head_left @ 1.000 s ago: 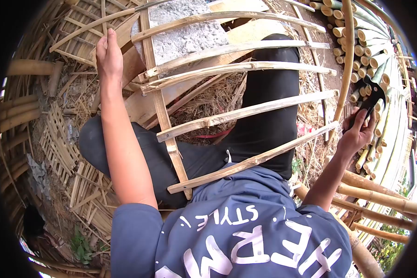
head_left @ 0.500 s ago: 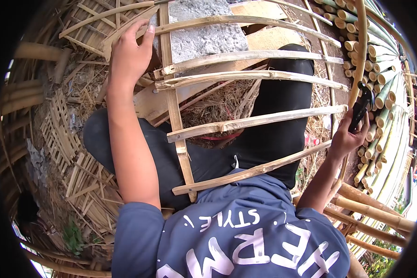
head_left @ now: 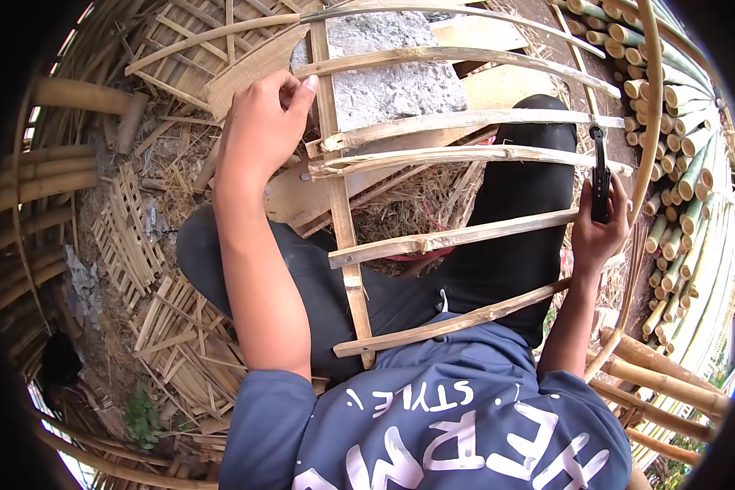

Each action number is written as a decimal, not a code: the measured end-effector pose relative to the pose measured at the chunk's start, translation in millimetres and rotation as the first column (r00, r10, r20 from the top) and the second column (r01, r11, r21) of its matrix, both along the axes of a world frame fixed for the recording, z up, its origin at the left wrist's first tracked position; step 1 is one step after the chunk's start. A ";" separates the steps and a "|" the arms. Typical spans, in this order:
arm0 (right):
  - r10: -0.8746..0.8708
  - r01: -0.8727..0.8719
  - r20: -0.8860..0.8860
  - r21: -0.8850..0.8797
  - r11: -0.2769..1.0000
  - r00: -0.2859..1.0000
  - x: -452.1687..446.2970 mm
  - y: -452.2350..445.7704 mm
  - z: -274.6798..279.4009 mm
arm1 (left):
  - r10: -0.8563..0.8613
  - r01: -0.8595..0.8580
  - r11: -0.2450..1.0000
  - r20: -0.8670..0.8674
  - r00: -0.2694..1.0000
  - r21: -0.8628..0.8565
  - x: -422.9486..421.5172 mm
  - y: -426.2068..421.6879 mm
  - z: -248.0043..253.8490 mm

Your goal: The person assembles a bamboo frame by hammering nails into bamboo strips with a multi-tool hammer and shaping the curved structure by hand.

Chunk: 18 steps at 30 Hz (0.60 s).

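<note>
A frame of curved bamboo slats nailed to a narrow upright strip lies across my lap. My left hand is beside the upper end of that strip, fingers bent and thumb near the second slat; whether anything small is between the fingertips cannot be made out. In my right hand is a black tool, its head pointing up over the right ends of the slats. Beneath the upper slats is a rough grey stone block.
Cut bamboo poles are stacked at the right, with a curved pole in front. Woven bamboo panels and loose strips lie at the left. Thick bamboo rails cross the lower right.
My right hand has come left with the black tool, from beside the stacked poles to the slat ends. My left hand has moved down and right, to the upright strip.
</note>
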State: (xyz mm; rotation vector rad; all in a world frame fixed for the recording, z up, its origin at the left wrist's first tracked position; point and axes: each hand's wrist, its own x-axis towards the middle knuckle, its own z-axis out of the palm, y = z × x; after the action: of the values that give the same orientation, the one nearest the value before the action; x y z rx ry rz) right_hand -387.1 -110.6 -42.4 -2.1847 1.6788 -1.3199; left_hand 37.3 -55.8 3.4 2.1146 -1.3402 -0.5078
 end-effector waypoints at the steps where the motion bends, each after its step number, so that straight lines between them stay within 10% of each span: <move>1: -0.003 0.003 -0.009 -0.002 1.000 1.000 2.1 0.3 0.6 | -0.026 0.027 0.999 -0.032 0.999 0.029 -1.9 0.6 1.9; 9: -0.001 0.000 -0.086 -0.010 1.000 0.996 6.8 2.3 3.2 | -0.350 0.386 0.901 -0.195 0.916 0.199 -4.0 7.9 9.6; 18: -0.011 0.009 -0.147 -0.013 1.000 0.989 6.6 3.9 4.1 | -0.309 0.344 0.914 -0.178 0.934 0.217 -4.4 4.4 5.7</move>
State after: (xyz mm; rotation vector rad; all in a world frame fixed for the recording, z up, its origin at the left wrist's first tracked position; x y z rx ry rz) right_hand -380.5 -106.7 -38.3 -2.3361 1.7369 -1.2014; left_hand 32.9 -51.4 9.1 2.0013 -1.6285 -0.9884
